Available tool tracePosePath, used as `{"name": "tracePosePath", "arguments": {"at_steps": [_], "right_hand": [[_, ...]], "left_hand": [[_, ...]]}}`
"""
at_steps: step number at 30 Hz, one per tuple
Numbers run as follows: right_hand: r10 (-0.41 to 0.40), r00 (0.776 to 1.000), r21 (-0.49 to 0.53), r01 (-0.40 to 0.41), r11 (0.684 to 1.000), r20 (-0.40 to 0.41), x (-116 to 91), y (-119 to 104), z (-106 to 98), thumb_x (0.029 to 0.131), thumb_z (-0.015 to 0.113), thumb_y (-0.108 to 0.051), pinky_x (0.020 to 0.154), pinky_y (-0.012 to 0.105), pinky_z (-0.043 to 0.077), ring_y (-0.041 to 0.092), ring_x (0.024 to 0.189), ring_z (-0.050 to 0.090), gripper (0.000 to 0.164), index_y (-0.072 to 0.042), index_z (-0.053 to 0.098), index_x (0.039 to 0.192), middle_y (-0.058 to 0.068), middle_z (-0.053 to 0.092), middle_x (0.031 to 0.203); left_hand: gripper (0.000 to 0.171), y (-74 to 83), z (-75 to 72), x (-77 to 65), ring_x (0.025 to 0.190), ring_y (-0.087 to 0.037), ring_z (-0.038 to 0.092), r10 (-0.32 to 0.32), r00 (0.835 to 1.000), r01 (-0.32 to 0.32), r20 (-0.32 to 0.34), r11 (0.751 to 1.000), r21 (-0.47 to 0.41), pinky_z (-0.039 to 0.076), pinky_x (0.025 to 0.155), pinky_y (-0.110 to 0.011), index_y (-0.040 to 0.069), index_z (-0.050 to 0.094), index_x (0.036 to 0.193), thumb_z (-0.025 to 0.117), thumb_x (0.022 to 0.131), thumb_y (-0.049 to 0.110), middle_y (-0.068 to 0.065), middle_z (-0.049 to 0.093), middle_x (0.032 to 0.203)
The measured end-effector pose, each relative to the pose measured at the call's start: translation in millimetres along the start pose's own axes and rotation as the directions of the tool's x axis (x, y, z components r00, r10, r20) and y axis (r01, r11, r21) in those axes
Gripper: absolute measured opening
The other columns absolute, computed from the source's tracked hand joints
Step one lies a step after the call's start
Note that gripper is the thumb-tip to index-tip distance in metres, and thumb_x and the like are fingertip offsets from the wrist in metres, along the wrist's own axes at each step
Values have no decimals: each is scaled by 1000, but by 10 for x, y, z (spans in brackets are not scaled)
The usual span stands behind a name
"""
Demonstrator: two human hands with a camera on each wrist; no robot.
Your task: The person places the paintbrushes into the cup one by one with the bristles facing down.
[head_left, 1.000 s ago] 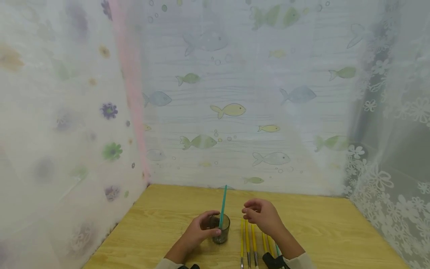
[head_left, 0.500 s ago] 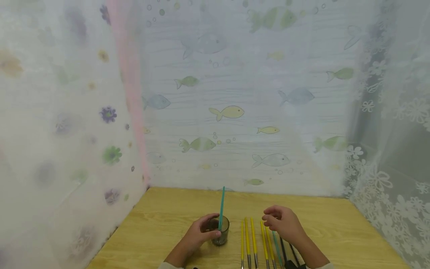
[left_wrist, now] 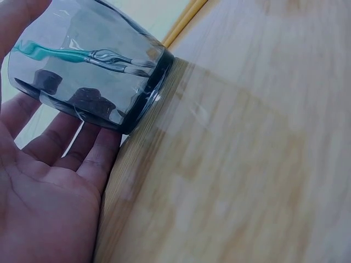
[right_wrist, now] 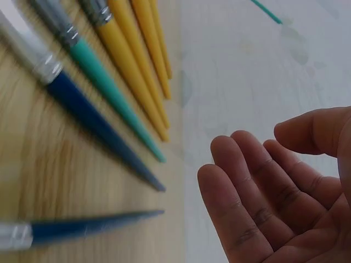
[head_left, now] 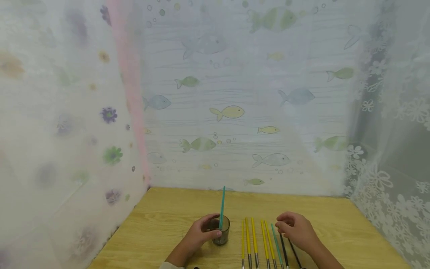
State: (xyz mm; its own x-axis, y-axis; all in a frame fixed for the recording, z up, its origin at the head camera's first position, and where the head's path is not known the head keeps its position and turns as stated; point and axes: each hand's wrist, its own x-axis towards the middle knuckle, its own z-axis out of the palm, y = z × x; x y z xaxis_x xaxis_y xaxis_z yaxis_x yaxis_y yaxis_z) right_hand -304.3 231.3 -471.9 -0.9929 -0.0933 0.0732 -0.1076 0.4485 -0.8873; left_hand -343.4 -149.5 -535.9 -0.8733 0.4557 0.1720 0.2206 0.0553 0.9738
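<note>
My left hand (head_left: 202, 234) holds a grey-tinted drinking glass (head_left: 223, 238) standing on the table, its thumb and fingers around the side. Two turquoise-handled paintbrushes (head_left: 223, 205) lean in the glass; the left wrist view shows their bristles (left_wrist: 140, 68) down at its base. Over on the right, my right hand (head_left: 298, 231) hovers with relaxed fingers and holds nothing. It is close over the handle ends of two dark blue paintbrushes (right_wrist: 93, 115). Beside these lies a turquoise paintbrush (head_left: 277, 243) on the table.
Several yellow-handled paintbrushes (head_left: 254, 239) lie in a row between the glass and the right hand, bristles toward the person. The wooden table (head_left: 161, 209) ends at a fish-patterned curtain (head_left: 231, 153) behind. Flowered sheets hang at left (head_left: 67, 149) and right (head_left: 386, 179).
My right hand has moved right, away from the glass and across the row of brushes to the dark-handled ones. The left hand stays on the glass.
</note>
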Motion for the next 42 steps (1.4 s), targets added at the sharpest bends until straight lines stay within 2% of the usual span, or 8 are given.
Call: {"name": "tracePosePath", "arguments": {"at_steps": [6, 13, 18, 23, 33, 38, 42], "right_hand": [[81, 996, -51, -83, 995, -37, -50, 135, -139, 98, 70, -16, 71, 39, 63, 25, 86, 74, 28, 4, 69, 116, 10, 76, 100], [144, 989, -118, -146, 982, -25, -117, 324, -262, 95, 71, -12, 67, 36, 62, 22, 78, 72, 25, 5, 69, 112, 8, 73, 93], [203, 979, -197, -203, 959, -20, -158, 349, -282, 92, 77, -16, 64, 36, 59, 19, 73, 68, 25, 3, 70, 105, 5, 71, 90], [271, 963, -218, -267, 939, -15, -159, 340, -278, 89, 81, -20, 66, 37, 60, 19, 74, 68, 29, 3, 71, 103, 5, 72, 89], [289, 957, -259, -273, 926, 24, -105, 343, -257, 76, 93, -24, 65, 37, 60, 20, 73, 69, 41, 3, 71, 99, 8, 70, 89], [240, 971, -316, -222, 922, 19, -76, 325, -219, 74, 94, -18, 60, 34, 57, 17, 67, 66, 30, 0, 73, 86, 5, 70, 81], [217, 976, -305, -203, 930, 13, -55, 309, -173, 71, 91, -7, 59, 32, 58, 17, 64, 67, 21, -2, 73, 81, 5, 70, 76]], "left_hand": [[59, 7, -13, -21, 126, -26, 62, -12, 1000, 12, 7, 1000, -1, 56, 97, -34, 14, 48, 154, 70, 101, 22, -19, 60, 143], [58, 10, -24, -15, 125, -25, 62, -18, 1000, 18, 4, 1000, 6, 56, 98, -34, 14, 48, 154, 70, 101, 22, -19, 60, 143], [58, 8, -25, -2, 126, -25, 62, -12, 1000, 12, 7, 1000, 4, 55, 99, -38, 14, 48, 154, 69, 101, 21, -16, 61, 142], [58, 11, -21, 5, 127, -26, 62, -14, 1000, 14, 12, 1000, 0, 55, 99, -38, 13, 47, 155, 69, 101, 21, -17, 60, 143], [57, 23, -24, 6, 126, -26, 62, -23, 1000, 23, 20, 1000, -2, 55, 99, -38, 16, 48, 154, 69, 102, 23, -17, 59, 144], [57, 11, -19, 7, 125, -25, 62, -19, 1000, 19, 9, 1000, 6, 56, 98, -36, 15, 49, 154, 70, 101, 23, -16, 61, 142], [56, -2, -18, 17, 124, -25, 62, -12, 1000, 12, 5, 1000, 11, 56, 97, -34, 15, 50, 153, 70, 101, 22, -17, 61, 142]]}}
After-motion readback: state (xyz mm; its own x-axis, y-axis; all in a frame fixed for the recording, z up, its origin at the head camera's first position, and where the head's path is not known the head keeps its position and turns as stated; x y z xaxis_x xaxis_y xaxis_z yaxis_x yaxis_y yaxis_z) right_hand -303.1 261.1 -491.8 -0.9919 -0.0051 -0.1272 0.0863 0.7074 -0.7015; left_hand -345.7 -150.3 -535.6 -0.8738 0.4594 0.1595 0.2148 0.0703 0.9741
